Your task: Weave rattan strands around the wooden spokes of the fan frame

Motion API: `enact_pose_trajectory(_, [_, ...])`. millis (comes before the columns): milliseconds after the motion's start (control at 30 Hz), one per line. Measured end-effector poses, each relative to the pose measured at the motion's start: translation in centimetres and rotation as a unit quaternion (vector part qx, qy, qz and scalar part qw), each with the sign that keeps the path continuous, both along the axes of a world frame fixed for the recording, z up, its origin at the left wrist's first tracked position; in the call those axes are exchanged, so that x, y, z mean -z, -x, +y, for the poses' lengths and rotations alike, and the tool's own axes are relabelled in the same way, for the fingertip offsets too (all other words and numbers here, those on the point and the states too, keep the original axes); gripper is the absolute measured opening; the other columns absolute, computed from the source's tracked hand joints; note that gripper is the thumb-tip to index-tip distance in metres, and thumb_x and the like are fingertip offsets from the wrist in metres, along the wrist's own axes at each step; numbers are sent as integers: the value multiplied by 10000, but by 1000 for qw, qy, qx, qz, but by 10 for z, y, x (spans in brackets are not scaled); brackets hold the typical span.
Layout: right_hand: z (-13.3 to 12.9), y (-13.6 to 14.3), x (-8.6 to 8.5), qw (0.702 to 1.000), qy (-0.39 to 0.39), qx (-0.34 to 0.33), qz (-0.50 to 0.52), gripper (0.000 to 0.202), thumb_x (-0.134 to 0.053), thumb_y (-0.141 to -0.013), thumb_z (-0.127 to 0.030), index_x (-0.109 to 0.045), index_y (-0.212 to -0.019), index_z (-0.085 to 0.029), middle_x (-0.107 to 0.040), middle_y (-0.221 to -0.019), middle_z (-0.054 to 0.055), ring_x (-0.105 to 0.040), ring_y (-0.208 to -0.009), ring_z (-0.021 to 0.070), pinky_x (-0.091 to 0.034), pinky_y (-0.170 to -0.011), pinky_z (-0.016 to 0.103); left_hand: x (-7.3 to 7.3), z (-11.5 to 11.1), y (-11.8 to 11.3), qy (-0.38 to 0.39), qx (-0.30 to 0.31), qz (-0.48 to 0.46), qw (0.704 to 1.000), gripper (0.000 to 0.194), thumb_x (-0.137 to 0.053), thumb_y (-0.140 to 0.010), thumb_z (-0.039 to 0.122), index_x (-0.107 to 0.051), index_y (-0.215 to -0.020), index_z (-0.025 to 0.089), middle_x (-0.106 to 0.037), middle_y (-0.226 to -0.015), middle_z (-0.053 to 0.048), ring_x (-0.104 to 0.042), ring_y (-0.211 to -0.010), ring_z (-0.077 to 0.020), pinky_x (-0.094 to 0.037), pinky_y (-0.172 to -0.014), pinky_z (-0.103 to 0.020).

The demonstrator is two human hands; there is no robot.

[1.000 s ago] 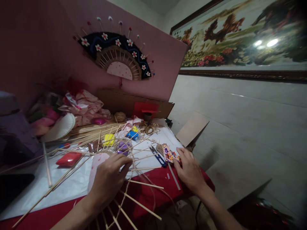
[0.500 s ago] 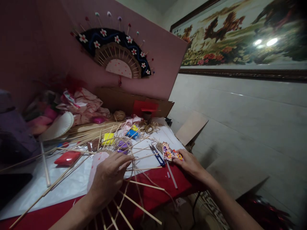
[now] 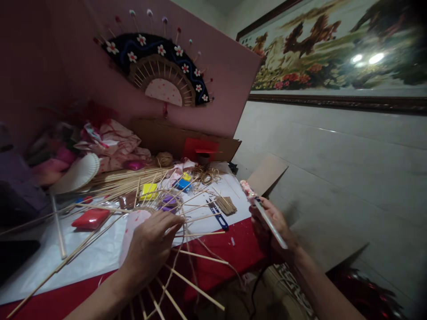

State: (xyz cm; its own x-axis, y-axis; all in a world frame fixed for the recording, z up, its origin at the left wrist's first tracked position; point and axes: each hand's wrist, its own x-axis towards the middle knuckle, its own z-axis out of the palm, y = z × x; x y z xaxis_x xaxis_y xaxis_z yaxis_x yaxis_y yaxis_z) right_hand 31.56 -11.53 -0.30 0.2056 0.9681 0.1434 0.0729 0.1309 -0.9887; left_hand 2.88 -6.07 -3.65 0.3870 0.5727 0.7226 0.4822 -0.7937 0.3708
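Note:
My left hand (image 3: 150,246) is closed in a pinch over a fan-shaped frame of thin wooden sticks (image 3: 199,288). Jute twine (image 3: 167,284) runs across these sticks, and loose strands hang on the right. A pale pink piece with red dots (image 3: 135,224) shows at the hub, partly behind the hand. Out to the right, above the table edge, my right hand (image 3: 275,222) grips a flower-patterned hot glue gun (image 3: 247,190). Its clear glue stick (image 3: 271,224) juts back toward me, and a dark cord (image 3: 263,269) hangs below.
Blue thread snips (image 3: 218,215) lie beside a small brown bundle (image 3: 226,204) on white paper. Red (image 3: 91,218), yellow (image 3: 149,191) and purple clay packs (image 3: 169,202) lie around the sticks. A cardboard strip (image 3: 156,134) stands behind; a decorated fan (image 3: 160,58) hangs above.
My right hand has lifted the glue gun off the table and turned it, so its glue stick now points toward me. The brown bundle is uncovered. My left hand stays on the frame.

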Motion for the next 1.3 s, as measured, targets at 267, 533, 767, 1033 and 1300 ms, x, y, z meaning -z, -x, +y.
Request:
enact_pose_trajectory(267, [-26,48,-41,984,120,-128,-40,375,-578,-759,-502,-452,-629,-173,-378,-485,-61,-292,-384,50,-199,-356,192,0,-1,-2,-6,-14,16,1000,132,-485,-831,141,-609,-824,183,-650,-737,-34,-575,-681,-157,-467,-607,-305])
enact_pose_trajectory(533, [-4,80,-73,919,229,-230,-223,363,-502,-809,-461,-391,-598,-188,-359,-479,-76,-305,-375,45,-226,-350,166,-1,-2,-4,-6,-32,33,999,153,-479,-831,149,-626,-811,191,-641,-706,-31,-578,-661,-152,-467,-595,-291])
enact_pose_trajectory(767, [11,86,-82,877,263,-267,-301,309,-461,-807,-434,-465,-628,-183,-369,-480,-67,-355,-360,59,-273,-321,159,-2,-3,-5,-5,-29,11,999,177,-484,-810,121,-642,-810,201,-649,-699,-24,-587,-650,-150,-469,-581,-283])
enact_pose_trajectory(1033, [16,86,-80,871,270,-250,-326,299,-472,-808,-442,-506,-675,-176,-372,-486,-62,-373,-365,60,-286,-323,157,1,-3,-5,0,-23,14,1000,204,-476,-806,110,-657,-806,205,-656,-712,-27,-600,-673,-154,-481,-598,-287])
enact_pose_trajectory(1300, [13,90,-80,870,260,-256,-332,326,-461,-808,-440,-459,-608,-182,-361,-462,-63,-361,-359,64,-295,-315,164,1,-2,-4,-10,-16,20,1000,202,-469,-816,109,-646,-845,204,-659,-724,-26,-591,-659,-151,-481,-586,-294])
